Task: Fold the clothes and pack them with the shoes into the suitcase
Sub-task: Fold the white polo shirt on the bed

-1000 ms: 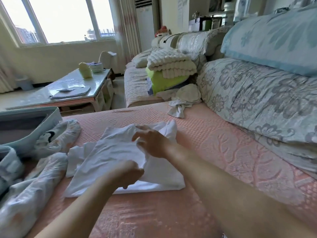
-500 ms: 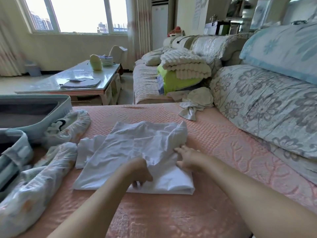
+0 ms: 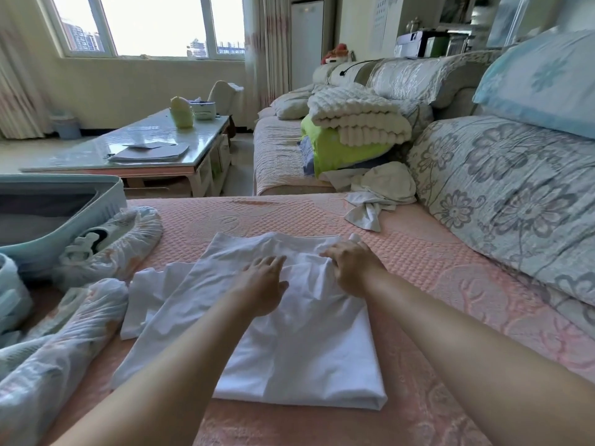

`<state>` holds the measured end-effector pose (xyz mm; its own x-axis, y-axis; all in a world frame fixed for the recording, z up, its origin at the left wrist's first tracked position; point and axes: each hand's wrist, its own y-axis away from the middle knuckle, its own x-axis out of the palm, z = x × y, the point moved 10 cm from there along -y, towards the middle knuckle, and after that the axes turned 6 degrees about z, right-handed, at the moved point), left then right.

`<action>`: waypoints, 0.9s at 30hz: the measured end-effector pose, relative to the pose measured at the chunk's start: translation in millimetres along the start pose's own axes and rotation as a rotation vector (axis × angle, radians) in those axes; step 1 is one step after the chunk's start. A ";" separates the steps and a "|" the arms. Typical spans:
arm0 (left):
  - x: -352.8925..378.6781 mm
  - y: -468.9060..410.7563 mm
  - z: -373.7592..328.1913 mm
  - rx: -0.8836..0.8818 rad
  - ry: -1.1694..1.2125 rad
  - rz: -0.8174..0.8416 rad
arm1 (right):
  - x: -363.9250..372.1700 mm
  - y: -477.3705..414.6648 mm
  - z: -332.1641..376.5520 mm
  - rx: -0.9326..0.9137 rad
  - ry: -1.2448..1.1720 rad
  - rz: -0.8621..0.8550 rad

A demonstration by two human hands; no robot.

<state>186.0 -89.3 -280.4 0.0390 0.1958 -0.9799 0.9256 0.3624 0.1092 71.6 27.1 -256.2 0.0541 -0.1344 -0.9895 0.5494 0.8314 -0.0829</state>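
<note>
**Clerk:** Begin at the left, please.

**Inspector:** Well left of the white T-shirt (image 3: 299,349), an open light-blue suitcase (image 3: 108,209). Between it and the T-shirt, covered shoes (image 3: 122,246), not yet packed. The T-shirt lies flat on the pink sofa cover (image 3: 450,284), its right side folded in and its left sleeve (image 3: 145,294) sticking out unfolded.

**Clerk:** The hands?

**Inspector:** Left hand (image 3: 264,284) is released, fingers straight and palm pressing the T-shirt's upper middle. Right hand (image 3: 352,268) rests palm down on the upper right fold, fingers only slightly bent. I see nothing grasped.

**Clerk:** Risks?

**Inspector:** In my judgement, three. The folded side is held only by pressure, so lifting both palms at once could let it spring open. The cloth under the hands is rumpled, and folding over it would set creases. The sofa cover is soft, so a hard push may drag the garment askew.

**Clerk:** The garment relative to the hands?

**Inspector:** Directly under both. Most of its body extends from the wrists toward the person, beneath the forearms. A crumpled pale cloth (image 3: 376,197) lies beyond the T-shirt to the right, apart from it.
</note>
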 end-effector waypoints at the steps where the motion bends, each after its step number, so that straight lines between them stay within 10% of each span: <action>1: 5.2 -5.4 3.8 -0.019 -0.011 0.046 | 6.7 -4.5 -2.2 0.004 0.000 0.063; 9: -27.3 1.1 -24.4 0.122 0.321 -0.052 | -6.9 7.5 -37.2 0.013 0.031 0.079; 18: 4.9 15.9 -87.6 0.271 0.395 0.240 | 7.9 33.4 -76.4 0.123 -0.083 0.204; 23: 8.7 6.4 -83.6 0.212 0.514 0.187 | -20.5 15.8 -75.2 0.131 -0.164 -0.027; 27: 13.7 1.9 -80.9 0.186 0.590 0.213 | -0.4 1.3 -59.7 0.053 -0.074 0.197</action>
<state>157.9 -12.2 -280.1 0.0649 0.7320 -0.6783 0.9723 0.1067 0.2082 22.5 60.4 -262.9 0.2250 -0.0133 -0.9743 0.5653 0.8162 0.1194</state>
